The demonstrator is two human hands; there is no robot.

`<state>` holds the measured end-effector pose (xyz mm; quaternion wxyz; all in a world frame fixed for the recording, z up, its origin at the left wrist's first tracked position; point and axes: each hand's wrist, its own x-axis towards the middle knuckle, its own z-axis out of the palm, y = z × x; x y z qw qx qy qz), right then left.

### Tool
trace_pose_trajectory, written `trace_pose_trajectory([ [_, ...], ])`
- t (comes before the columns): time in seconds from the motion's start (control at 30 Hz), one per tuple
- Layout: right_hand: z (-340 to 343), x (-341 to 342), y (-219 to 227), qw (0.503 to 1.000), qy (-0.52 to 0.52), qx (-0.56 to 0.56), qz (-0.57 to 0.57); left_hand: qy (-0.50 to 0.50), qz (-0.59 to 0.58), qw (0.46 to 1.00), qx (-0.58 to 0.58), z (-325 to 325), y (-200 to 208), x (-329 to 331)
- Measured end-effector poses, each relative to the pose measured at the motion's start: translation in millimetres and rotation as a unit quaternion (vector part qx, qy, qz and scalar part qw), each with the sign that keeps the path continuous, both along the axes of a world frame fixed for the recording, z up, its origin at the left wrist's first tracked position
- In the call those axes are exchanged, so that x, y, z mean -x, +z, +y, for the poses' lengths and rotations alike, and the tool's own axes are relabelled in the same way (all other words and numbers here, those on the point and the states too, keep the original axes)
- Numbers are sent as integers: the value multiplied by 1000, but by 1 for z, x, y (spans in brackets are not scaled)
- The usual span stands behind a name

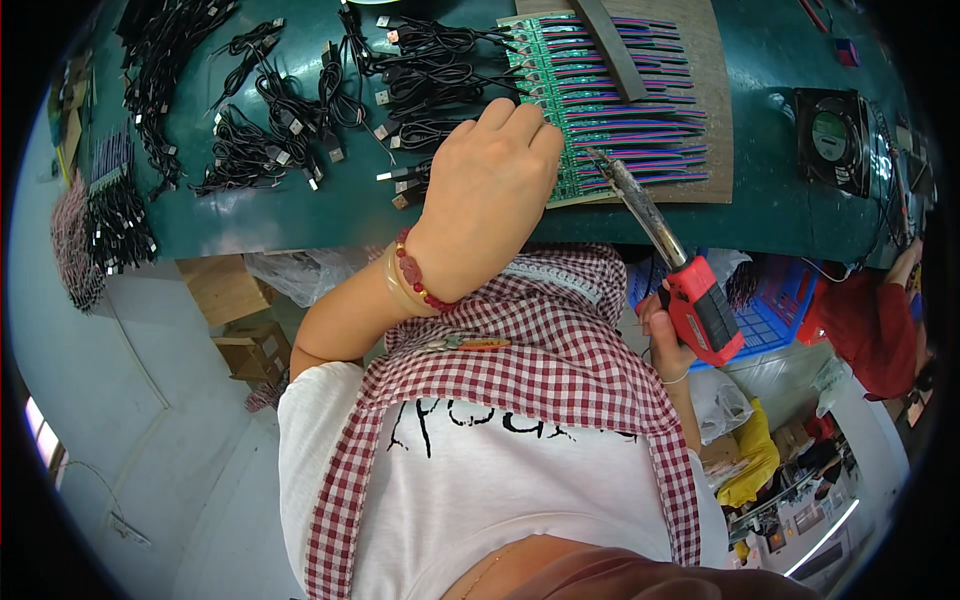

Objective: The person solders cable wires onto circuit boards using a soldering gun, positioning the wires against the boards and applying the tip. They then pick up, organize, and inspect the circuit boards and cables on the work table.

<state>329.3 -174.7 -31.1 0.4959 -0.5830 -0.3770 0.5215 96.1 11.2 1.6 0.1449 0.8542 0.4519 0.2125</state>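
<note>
My left hand [490,180] is closed, its fingers curled down at the left edge of a panel of green circuit boards [550,100]. Whatever its fingertips grip is hidden beneath the hand. In my right hand [665,345] is a soldering iron [705,310] with a red and black handle. Its metal barrel slants up and left, and the dark tip comes near the lower part of the panel. Black USB cables [430,90] run to the panel's left side. Thin multicoloured wires [650,125] stretch from its right side.
A dark flat bar [612,50] lies across the wires on a brown board [718,150]. More bundled black cables [280,110] lie to the left on the green table [330,225]. A black device with a round face [835,140] stands right. Another person's red sleeve [865,330] shows beyond a blue crate [775,325].
</note>
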Motion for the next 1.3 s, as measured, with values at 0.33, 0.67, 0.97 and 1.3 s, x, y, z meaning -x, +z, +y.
trace_pose_trajectory([
  [0.33, -2, 1, -11, 988, 40, -9, -150, 0, 13, 1000, 4, 0, -1, 3],
  [0.67, 29, -14, 28, 987, -63, -144, 11, -5, 14, 1000, -1, 0, 1, -7],
  [0.97, 68, -111, 65, 849, -361, -352, -160, 21, 23, 999, 9, -7, 10, 1],
  [1.3, 105, -191, 36, 827, -467, -238, -201, 29, 35, 999, -25, -9, 3, -3],
])
